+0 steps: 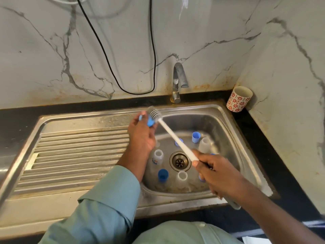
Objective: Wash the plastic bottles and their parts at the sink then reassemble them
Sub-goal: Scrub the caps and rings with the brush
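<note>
My left hand point(140, 132) holds a small blue bottle part point(150, 121) raised over the left rim of the sink point(228, 113). My right hand point(215, 170) grips the white handle of a bottle brush point(173, 136), whose grey bristle head touches the blue part. Down in the basin stand clear plastic bottles point(157, 156) point(204, 143) point(182, 178) and blue caps point(163, 174) point(196, 137), spread around the drain point(180, 161). One more blue piece is partly hidden behind the brush handle, and another under my right hand.
The tap point(178, 81) stands at the back of the sink with no water running. A ribbed steel draining board point(75, 155) lies to the left. A white cup with red flowers point(239, 98) sits in the back right corner. A black cable point(137, 93) hangs down the marble wall.
</note>
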`<act>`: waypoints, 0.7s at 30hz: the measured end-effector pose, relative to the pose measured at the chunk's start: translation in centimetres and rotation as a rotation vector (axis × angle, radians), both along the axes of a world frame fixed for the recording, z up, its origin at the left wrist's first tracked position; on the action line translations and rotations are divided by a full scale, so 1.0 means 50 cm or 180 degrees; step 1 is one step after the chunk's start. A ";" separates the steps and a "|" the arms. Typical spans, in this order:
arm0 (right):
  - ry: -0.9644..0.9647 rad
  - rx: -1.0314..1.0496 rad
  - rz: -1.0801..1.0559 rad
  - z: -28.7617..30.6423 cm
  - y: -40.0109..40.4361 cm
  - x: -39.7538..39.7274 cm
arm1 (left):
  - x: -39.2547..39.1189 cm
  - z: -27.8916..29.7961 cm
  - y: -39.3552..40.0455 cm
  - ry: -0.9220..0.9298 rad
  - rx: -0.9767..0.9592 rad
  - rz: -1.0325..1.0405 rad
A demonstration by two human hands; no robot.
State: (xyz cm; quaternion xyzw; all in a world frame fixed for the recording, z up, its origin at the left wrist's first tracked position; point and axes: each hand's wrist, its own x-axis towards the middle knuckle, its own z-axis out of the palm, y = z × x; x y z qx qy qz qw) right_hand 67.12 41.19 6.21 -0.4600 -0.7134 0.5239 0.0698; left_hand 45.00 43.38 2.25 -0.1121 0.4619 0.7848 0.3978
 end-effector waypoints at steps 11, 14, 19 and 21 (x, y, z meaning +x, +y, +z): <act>0.0064 0.0495 -0.0065 -0.006 -0.007 -0.010 | 0.009 0.010 -0.001 -0.0438 0.0364 -0.0192; 0.0129 0.0433 -0.0098 -0.003 -0.026 -0.001 | -0.022 0.020 0.006 -0.0579 0.0678 0.0052; -0.0099 0.0475 -0.0125 -0.005 -0.025 -0.015 | 0.006 0.022 -0.009 0.0001 0.0128 -0.0653; -0.0166 0.0392 -0.0011 -0.009 -0.039 -0.008 | -0.015 0.022 -0.011 -0.0150 0.0071 -0.0203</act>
